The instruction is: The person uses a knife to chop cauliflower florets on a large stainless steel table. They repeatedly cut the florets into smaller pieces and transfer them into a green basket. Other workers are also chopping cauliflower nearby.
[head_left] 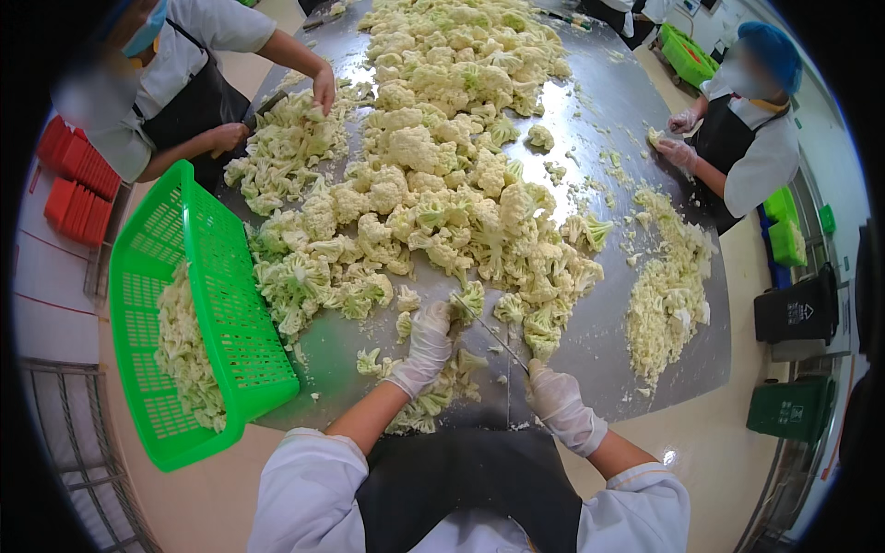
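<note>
My left hand (429, 348), in a clear glove, is closed around a piece of cauliflower (468, 300) near the table's front edge. In my right hand (559, 402), also gloved, is the handle of a knife (496, 339). Its thin blade slants up and left, the tip close to the cauliflower at my left fingers. Cut florets (419, 410) lie under and beside my left wrist, by my apron. Ahead of both hands spreads a big heap of cauliflower (415, 184).
A green slotted basket (207, 267) with cut florets stands tilted at the left table edge. Small crumbs and trimmings (668, 295) are piled on the metal table (590, 346) at right. Co-workers stand at the left (207, 101) and right (747, 138), their hands over the table.
</note>
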Demonstrator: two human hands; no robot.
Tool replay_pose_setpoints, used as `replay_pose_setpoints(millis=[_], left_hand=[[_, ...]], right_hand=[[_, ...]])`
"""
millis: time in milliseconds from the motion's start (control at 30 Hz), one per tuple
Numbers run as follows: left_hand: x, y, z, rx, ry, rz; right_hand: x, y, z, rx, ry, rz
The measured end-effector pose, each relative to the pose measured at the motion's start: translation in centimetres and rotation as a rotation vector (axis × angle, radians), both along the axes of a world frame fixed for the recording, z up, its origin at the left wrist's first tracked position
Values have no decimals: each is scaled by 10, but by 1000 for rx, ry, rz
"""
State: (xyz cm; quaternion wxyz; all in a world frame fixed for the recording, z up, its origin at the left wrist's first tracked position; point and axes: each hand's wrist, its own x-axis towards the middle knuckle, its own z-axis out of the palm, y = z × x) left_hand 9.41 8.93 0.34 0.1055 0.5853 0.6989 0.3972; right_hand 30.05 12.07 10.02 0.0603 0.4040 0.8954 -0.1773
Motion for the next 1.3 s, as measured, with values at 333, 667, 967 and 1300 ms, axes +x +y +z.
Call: replay_pose_setpoints(millis=[333, 667, 967, 1300], left_hand=[[-6, 2, 12, -7, 182, -7], [3, -3, 11, -8, 274, -43], [16, -5, 3, -101, 97, -80], [21, -30, 26, -53, 301, -147]], right_hand=[[-27, 18, -24, -205, -39, -39], [-8, 5, -7, -168, 0, -136], [-7, -6, -4, -177, -30, -139], [-21, -4, -32, -239, -33, -132]])
